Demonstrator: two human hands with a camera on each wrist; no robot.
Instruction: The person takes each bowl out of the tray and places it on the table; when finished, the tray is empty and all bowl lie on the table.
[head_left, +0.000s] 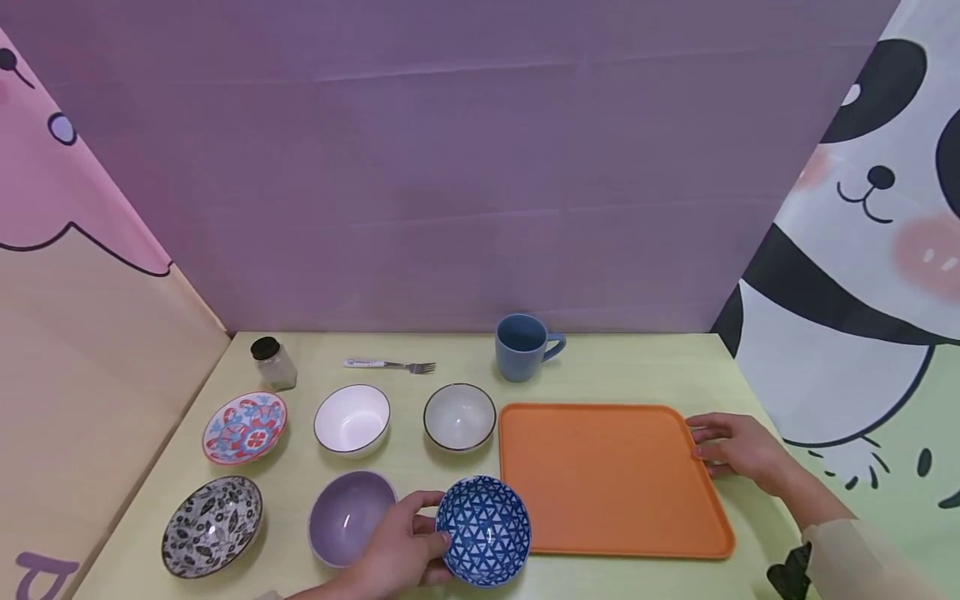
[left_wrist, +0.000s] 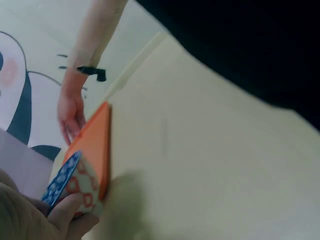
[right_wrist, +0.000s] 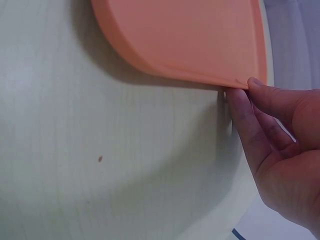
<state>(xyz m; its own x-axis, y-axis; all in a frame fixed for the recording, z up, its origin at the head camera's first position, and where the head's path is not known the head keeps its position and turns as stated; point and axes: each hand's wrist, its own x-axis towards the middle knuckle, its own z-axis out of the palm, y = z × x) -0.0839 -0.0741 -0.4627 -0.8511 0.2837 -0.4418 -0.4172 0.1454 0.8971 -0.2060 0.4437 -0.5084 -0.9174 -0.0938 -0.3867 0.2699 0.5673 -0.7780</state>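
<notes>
My left hand [head_left: 405, 542] grips a small bowl [head_left: 483, 531] by its left side. Its inside has a blue and white triangle pattern; in the left wrist view the bowl [left_wrist: 80, 185] shows red shapes on a pale outside. The bowl stands beside the near left corner of an orange tray [head_left: 611, 483], overlapping it in the head view. At the tray's right edge, my right hand [head_left: 738, 450] pinches the rim. The right wrist view shows the thumb [right_wrist: 267, 97] on top of the tray [right_wrist: 195, 35] and fingers beneath it.
Left of the tray are a purple bowl [head_left: 351, 517], a white bowl [head_left: 352, 419], a dark-rimmed bowl [head_left: 460, 417], a floral bowl [head_left: 212, 527] and a red-blue patterned dish [head_left: 244, 427]. Behind them are a black-lidded jar [head_left: 274, 364], a fork [head_left: 390, 365] and a blue mug [head_left: 521, 348].
</notes>
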